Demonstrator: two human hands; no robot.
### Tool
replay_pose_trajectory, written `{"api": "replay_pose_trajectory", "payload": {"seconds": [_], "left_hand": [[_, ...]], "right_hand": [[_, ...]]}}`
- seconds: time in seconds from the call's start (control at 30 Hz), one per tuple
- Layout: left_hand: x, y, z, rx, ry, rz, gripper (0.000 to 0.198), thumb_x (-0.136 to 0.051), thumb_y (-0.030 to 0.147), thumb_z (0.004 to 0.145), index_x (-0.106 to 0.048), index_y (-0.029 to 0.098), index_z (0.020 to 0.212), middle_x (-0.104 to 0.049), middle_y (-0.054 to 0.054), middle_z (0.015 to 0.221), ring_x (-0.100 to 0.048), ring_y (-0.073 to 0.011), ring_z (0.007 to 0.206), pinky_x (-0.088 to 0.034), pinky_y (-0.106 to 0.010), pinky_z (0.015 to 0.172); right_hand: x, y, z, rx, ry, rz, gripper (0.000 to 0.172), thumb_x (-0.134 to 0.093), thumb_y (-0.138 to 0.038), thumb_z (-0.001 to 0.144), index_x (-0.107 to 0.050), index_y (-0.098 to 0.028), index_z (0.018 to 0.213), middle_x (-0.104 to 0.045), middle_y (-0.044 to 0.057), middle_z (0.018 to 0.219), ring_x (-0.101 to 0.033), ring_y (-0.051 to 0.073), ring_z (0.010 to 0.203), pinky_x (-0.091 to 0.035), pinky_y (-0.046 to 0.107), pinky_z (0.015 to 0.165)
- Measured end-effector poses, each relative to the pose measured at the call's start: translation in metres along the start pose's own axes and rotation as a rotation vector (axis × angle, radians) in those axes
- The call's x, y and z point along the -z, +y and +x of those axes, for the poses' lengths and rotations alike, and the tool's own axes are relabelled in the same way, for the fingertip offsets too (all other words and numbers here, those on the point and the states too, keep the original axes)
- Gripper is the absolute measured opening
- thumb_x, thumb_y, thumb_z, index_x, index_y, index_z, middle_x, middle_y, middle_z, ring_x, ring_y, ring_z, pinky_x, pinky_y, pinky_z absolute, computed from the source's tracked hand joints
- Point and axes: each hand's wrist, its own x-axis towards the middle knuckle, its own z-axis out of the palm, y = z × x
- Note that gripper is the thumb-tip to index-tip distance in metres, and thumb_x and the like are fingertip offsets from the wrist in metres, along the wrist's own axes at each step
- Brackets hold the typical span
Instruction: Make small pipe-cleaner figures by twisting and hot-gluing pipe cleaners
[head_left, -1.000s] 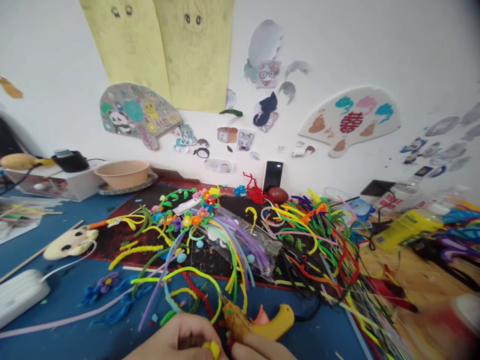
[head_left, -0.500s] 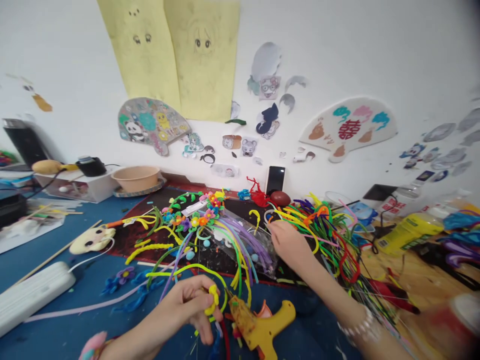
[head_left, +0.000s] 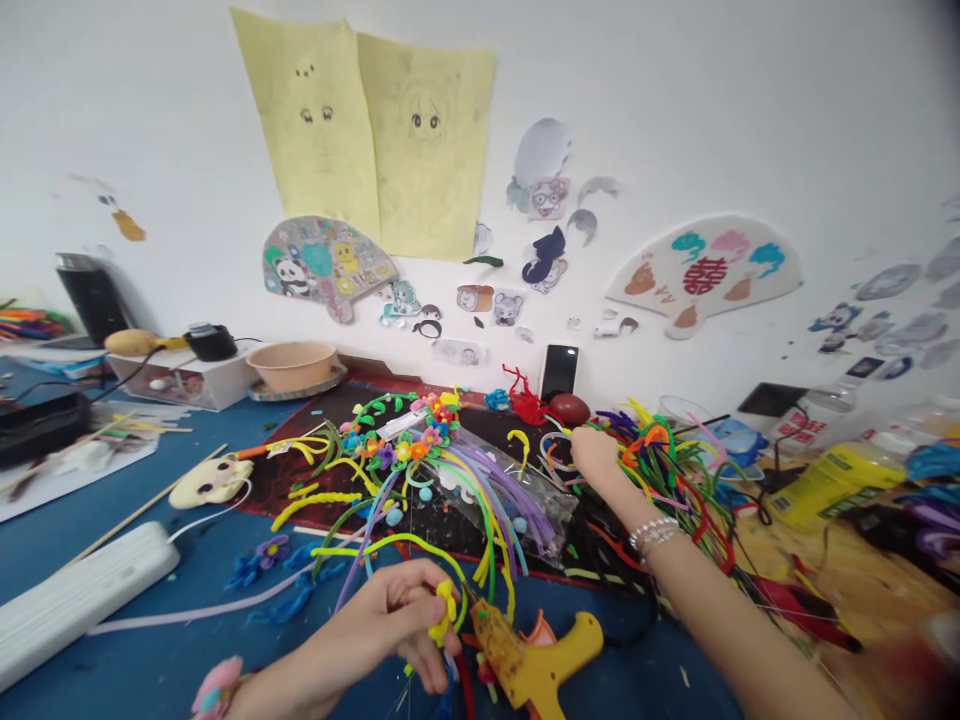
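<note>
My left hand [head_left: 409, 620] is closed, pinching a small twisted piece of yellow pipe cleaner [head_left: 444, 612] between thumb and fingers. Just right of it lies a yellow glue gun [head_left: 544, 655], its nozzle end close to my fingers. My right hand [head_left: 598, 457] is stretched forward to the left edge of a pile of coloured pipe cleaners [head_left: 664, 450]. Its fingers look curled, and what they hold, if anything, is hidden behind the hand. A curved yellow pipe cleaner [head_left: 519, 447] lies left of that hand.
A flowered pipe-cleaner wreath [head_left: 405, 440] and a clear bag of purple stems [head_left: 510, 490] lie mid-table. On the left are a white power strip [head_left: 90, 600] and a doll-face piece [head_left: 210, 482]. A peach bowl [head_left: 292, 367], a phone [head_left: 559, 372] and a yellow bottle [head_left: 832, 480] stand farther back.
My right hand has moved farther forward and right, against the pipe-cleaner pile. My left hand keeps its pinch on the yellow piece. The whole view has shifted slightly.
</note>
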Motion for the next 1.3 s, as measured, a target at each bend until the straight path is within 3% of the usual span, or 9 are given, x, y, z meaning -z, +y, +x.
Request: {"api": "replay_pose_trajectory", "payload": {"seconds": [0.2, 0.33, 0.47, 0.57, 0.7, 0.8, 0.97, 1.13, 1.3], "left_hand": [[0.001, -0.006, 0.000, -0.070, 0.002, -0.029, 0.034, -0.064, 0.044, 0.076, -0.044, 0.017, 0.078, -0.069, -0.004, 0.068, -0.067, -0.0147, 0.047, -0.045, -0.019, 0.045], [-0.001, -0.008, 0.000, -0.094, -0.023, -0.029, 0.031, -0.063, 0.042, 0.079, -0.045, 0.016, 0.077, -0.066, 0.000, 0.069, -0.066, -0.0127, 0.048, -0.044, -0.018, 0.047], [-0.005, -0.008, 0.002, -0.076, -0.028, -0.023, 0.031, -0.062, 0.042, 0.080, -0.043, 0.017, 0.078, -0.065, 0.001, 0.068, -0.066, -0.0121, 0.049, -0.043, -0.019, 0.048], [-0.011, -0.005, 0.004, -0.055, 0.007, -0.014, 0.031, -0.063, 0.042, 0.079, -0.044, 0.018, 0.083, -0.067, -0.001, 0.069, -0.065, -0.0121, 0.049, -0.044, -0.019, 0.049], [-0.017, -0.002, 0.005, -0.062, 0.067, 0.014, 0.032, -0.065, 0.039, 0.078, -0.048, 0.016, 0.093, -0.068, -0.004, 0.076, -0.067, -0.0142, 0.055, -0.049, -0.024, 0.056], [-0.021, -0.001, 0.007, -0.066, 0.043, 0.006, 0.022, -0.061, 0.031, 0.079, -0.051, 0.015, 0.088, -0.065, -0.004, 0.077, -0.066, -0.0148, 0.057, -0.049, -0.026, 0.058], [-0.035, 0.003, 0.007, -0.109, -0.024, -0.024, 0.009, -0.045, 0.015, 0.080, -0.054, 0.014, 0.078, -0.054, 0.002, 0.064, -0.055, -0.0082, 0.048, -0.042, -0.021, 0.051], [-0.053, 0.009, 0.015, -0.031, -0.057, 0.052, 0.013, -0.043, 0.014, 0.077, -0.055, 0.016, 0.084, -0.055, 0.003, 0.067, -0.054, -0.0084, 0.049, -0.042, -0.021, 0.051], [-0.063, 0.014, 0.029, -0.016, -0.084, 0.195, 0.019, -0.037, 0.012, 0.071, -0.055, 0.015, 0.077, -0.052, 0.004, 0.054, -0.048, -0.0074, 0.040, -0.032, -0.018, 0.043]], "right_hand": [[0.028, 0.025, -0.013, 0.046, 0.052, 0.258, 0.026, -0.054, -0.030, 0.090, -0.056, -0.016, 0.112, -0.059, 0.008, 0.112, -0.060, 0.020, 0.095, -0.051, 0.040, 0.080], [0.043, 0.043, -0.051, 0.198, 0.074, 0.534, 0.025, -0.050, -0.025, 0.090, -0.057, -0.015, 0.112, -0.071, 0.004, 0.077, -0.068, 0.017, 0.074, -0.055, 0.032, 0.073], [0.048, 0.044, -0.108, 0.310, 0.111, 0.814, 0.029, -0.039, -0.035, 0.093, -0.058, -0.015, 0.103, -0.072, 0.009, 0.092, -0.069, 0.018, 0.084, -0.057, 0.031, 0.075], [0.056, 0.040, -0.140, 0.366, 0.165, 1.297, 0.026, -0.056, -0.038, 0.086, -0.062, -0.018, 0.101, -0.072, 0.009, 0.098, -0.068, 0.023, 0.092, -0.058, 0.036, 0.078], [0.079, 0.043, -0.156, 0.311, 0.632, 1.290, 0.016, -0.056, -0.030, 0.088, -0.066, -0.021, 0.097, -0.070, 0.005, 0.090, -0.067, 0.019, 0.086, -0.051, 0.042, 0.088], [0.091, 0.045, -0.166, 0.497, 0.881, 0.997, 0.010, -0.059, -0.019, 0.084, -0.068, -0.021, 0.088, -0.065, 0.006, 0.098, -0.062, 0.021, 0.095, -0.045, 0.043, 0.094], [0.068, 0.022, -0.198, 0.912, 0.585, 0.585, 0.025, -0.047, -0.011, 0.089, -0.066, -0.018, 0.104, -0.065, 0.008, 0.086, -0.062, 0.015, 0.076, -0.052, 0.025, 0.068], [0.029, 0.000, -0.218, 1.006, 0.513, 0.649, 0.022, -0.045, -0.012, 0.092, -0.062, -0.015, 0.104, -0.067, 0.007, 0.083, -0.062, 0.016, 0.074, -0.049, 0.027, 0.067], [0.014, 0.001, -0.216, 0.908, 0.406, 0.816, 0.013, -0.047, -0.012, 0.091, -0.059, -0.018, 0.093, -0.067, 0.003, 0.080, -0.059, 0.014, 0.071, -0.047, 0.026, 0.068]]}}
